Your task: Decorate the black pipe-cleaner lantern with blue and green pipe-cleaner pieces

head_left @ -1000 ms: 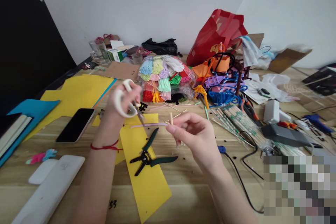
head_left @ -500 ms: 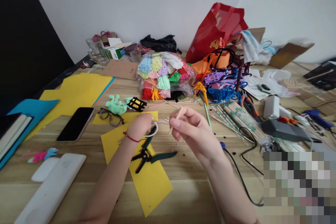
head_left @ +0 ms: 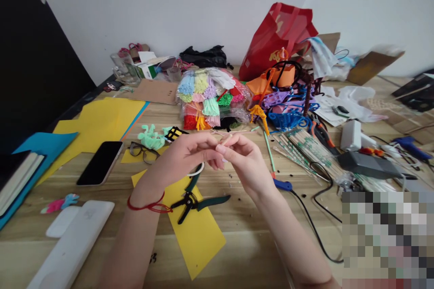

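Both hands meet above the middle of the table. In my right hand (head_left: 247,165), thumb and fingers pinch a short, thin wooden stick (head_left: 226,139); only its pale upper end shows. My left hand (head_left: 183,158), with a red string bracelet on the wrist, has its fingers closed at the right fingertips. What the left fingers hold, if anything, is hidden. Below the hands, hand pruners (head_left: 189,200) with dark green handles lie spread, partly over a yellow sheet (head_left: 200,246). Glasses (head_left: 145,152) and a mint-green pipe-cleaner figure (head_left: 151,136) lie beyond my left wrist.
A phone (head_left: 101,162) and a white device (head_left: 79,239) lie to the left. Behind are bagged pipe cleaners (head_left: 212,99) and a red bag (head_left: 276,40). To the right are wrapped sticks (head_left: 308,151), pliers (head_left: 323,135) and a blue-handled tool (head_left: 283,184) with a black cord.
My left hand has come up from the table by the pruners to meet the right hand. The right hand still pinches the stick, now mostly hidden between the fingers.
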The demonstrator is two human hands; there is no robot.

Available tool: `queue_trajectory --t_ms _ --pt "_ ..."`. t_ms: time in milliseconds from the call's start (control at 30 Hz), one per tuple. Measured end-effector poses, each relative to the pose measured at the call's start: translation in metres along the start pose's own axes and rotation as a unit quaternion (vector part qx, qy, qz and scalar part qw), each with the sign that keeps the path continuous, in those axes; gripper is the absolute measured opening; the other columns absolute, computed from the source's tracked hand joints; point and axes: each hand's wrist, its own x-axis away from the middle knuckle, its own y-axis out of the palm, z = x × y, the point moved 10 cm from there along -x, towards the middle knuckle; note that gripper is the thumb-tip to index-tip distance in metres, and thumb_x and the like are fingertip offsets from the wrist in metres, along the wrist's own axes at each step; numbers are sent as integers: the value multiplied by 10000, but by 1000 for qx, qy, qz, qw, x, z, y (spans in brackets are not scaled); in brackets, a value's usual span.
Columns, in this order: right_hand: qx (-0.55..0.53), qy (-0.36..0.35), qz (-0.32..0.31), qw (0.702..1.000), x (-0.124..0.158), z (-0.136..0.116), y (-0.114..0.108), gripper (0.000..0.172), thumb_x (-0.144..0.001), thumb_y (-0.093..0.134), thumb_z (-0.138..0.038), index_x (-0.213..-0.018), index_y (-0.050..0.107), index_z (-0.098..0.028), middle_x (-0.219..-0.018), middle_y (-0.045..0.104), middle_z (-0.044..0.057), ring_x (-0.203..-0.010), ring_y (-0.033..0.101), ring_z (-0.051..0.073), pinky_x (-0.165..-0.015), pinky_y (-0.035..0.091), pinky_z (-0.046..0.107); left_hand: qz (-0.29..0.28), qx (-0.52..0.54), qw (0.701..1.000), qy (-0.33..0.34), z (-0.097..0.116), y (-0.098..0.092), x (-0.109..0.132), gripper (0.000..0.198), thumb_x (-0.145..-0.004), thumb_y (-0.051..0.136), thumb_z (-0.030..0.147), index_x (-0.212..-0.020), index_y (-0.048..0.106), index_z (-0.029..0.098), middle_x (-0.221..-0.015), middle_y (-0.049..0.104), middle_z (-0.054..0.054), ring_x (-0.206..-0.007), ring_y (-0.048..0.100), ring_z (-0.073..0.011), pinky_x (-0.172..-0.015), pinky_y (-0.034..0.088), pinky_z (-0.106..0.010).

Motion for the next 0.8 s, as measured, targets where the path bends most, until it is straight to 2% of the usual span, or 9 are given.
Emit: queue_trajectory --t_ms 67,167,233,267,300,400,500,633,800 --pt "32 -15 -29 999 -2 1 3 242 -811 780 -423 -827 650 -220 -773 670 -26 -678 630 109 -650 544 249 18 -19 1000 -5 -4 -11 0 167 -899 661 257 -768 724 175 -704 730 -42 -644 692 -156 -645 551 -225" --pt "180 -9 -130 975 1 21 21 340 -948 591 -478 -1184 598 -233 -942 708 21 -779 679 139 -686 571 278 151 -62 987 -4 -3 -50 6 149 -897 665 238 -789 744 172 -701 738 -46 -616 682 -139 -614 541 -194" --pt "387 34 -247 888 16 61 43 452 -875 705 -459 -1230 580 -210 -968 714 41 -805 690 177 -695 583 308 228 -47 973 2 4 -68 14 137 -901 663 235 -808 736 167 -685 730 -41 -605 674 -131 -603 538 -184" --pt "516 75 -319 792 30 91 50 479 -780 804 -460 -1141 624 -201 -969 717 49 -837 695 205 -715 590 324 243 -32 969 5 7 -70 17 134 -907 660 242 -822 730 165 -680 724 -36 -605 672 -129 -605 541 -186" --pt "562 99 -338 748 39 111 53 487 -667 904 -378 -1040 672 -169 -982 722 87 -889 698 254 -745 595 362 245 -20 969 6 11 -68 18 140 -915 655 254 -833 722 163 -675 719 -29 -607 669 -126 -609 544 -188" --pt "636 165 -388 647 65 158 63 338 -874 748 -324 -1136 656 -132 -1126 695 102 -1002 690 246 -854 594 441 218 -3 976 -2 21 -54 20 164 -950 617 269 -859 702 162 -685 711 -6 -633 666 -110 -635 550 -184" --pt "656 192 -435 587 77 174 68 294 -977 617 -338 -1217 627 -168 -1228 661 83 -1053 672 215 -901 582 440 190 -3 982 -2 28 -42 21 170 -963 593 244 -853 692 160 -674 704 11 -637 656 -87 -644 543 -161" --pt "635 171 -446 607 67 148 67 263 -764 789 -233 -965 707 -85 -967 743 149 -889 722 295 -745 588 390 176 1 984 23 38 -34 25 115 -939 620 205 -847 678 167 -638 686 36 -596 625 -60 -602 517 -127" --pt "563 106 -356 739 32 89 45 262 -768 659 -182 -1023 688 -125 -987 755 136 -874 712 283 -711 541 336 153 5 987 58 47 -26 36 65 -942 644 243 -922 679 192 -646 683 46 -580 616 -54 -579 503 -123"
